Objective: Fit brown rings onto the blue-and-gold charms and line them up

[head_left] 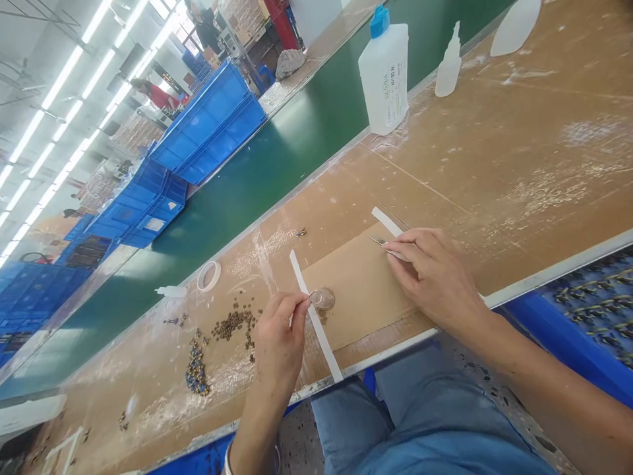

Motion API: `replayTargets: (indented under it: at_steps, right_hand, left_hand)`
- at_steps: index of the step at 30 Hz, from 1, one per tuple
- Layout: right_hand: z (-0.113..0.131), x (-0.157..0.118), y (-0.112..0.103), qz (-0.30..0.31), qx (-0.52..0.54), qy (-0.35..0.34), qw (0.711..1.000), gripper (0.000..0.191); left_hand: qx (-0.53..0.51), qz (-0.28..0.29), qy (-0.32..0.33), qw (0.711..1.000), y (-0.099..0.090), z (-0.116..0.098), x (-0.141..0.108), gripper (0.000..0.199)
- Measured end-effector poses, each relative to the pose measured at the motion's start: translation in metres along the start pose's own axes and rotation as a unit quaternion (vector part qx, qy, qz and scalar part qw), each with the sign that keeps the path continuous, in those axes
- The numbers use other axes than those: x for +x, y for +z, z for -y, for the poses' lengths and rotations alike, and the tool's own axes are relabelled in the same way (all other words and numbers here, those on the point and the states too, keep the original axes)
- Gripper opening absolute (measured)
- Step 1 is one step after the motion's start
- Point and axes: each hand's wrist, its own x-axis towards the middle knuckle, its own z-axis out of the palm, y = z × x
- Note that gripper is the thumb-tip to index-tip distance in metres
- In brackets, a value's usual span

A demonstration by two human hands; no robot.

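My left hand [281,333] pinches a tiny dark piece, too small to make out, beside a small clear round cup [324,299]. In my right hand [430,270] is a thin pointed metal tool [378,241], its tip over the cardboard sheet [363,284]. White strips cross the sheet's two ends; the left strip [324,340] runs beneath my left fingertips. Small brown beads [231,325] lie scattered left of my left hand, and farther left is a pile of blue and gold pieces [196,369].
Beyond the cardboard stand a large white bottle [388,82] and a small dropper bottle [449,69]. A tape roll [208,276] lies at the left. A green belt [277,158] runs behind, with blue crates [208,125] past it. People are in the background.
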Motion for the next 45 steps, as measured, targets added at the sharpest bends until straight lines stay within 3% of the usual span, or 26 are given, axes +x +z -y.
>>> replayTargets:
  at_steps: [8, 16, 21, 27, 30, 33, 39, 42, 45]
  right_hand:
    - [0.0, 0.001, 0.001, -0.012, -0.012, -0.008, 1.0, 0.016]
    - [-0.001, 0.001, -0.001, -0.007, -0.012, 0.0, 1.0, 0.017]
    - [-0.002, 0.0, -0.002, -0.029, -0.009, -0.005, 1.0, 0.015]
    - [0.0, 0.001, -0.008, -0.075, 0.008, -0.034, 0.997, 0.015]
    - [0.008, -0.002, -0.013, -0.113, 0.014, -0.056, 0.992, 0.022]
    - [0.026, -0.013, -0.015, -0.133, 0.038, -0.048, 0.989, 0.03]
    - [0.068, -0.045, -0.012, -0.048, 0.145, -0.017, 0.988, 0.032]
    - [0.086, -0.058, -0.009, 0.03, 0.201, -0.058, 0.977, 0.037]
    - [0.11, -0.066, 0.003, 0.132, 0.263, -0.115, 0.949, 0.034]
  left_hand:
    - [0.034, 0.006, 0.031, 0.999, 0.001, 0.0, 0.002, 0.012]
    - [0.011, 0.009, 0.02, 1.0, -0.001, -0.004, 0.005, 0.013]
    - [-0.072, -0.03, -0.112, 0.991, -0.02, -0.007, -0.011, 0.008]
    - [-0.2, -0.163, -0.32, 0.912, -0.044, 0.011, -0.069, 0.01]
    - [-0.212, -0.187, -0.379, 0.881, -0.043, 0.021, -0.097, 0.013]
    - [-0.207, -0.165, -0.383, 0.885, -0.033, 0.028, -0.111, 0.014]
    - [-0.179, -0.124, -0.353, 0.91, -0.012, 0.036, -0.108, 0.014]
    - [-0.18, -0.124, -0.344, 0.913, -0.009, 0.038, -0.107, 0.013]
    - [-0.183, -0.14, -0.35, 0.908, -0.009, 0.038, -0.109, 0.012]
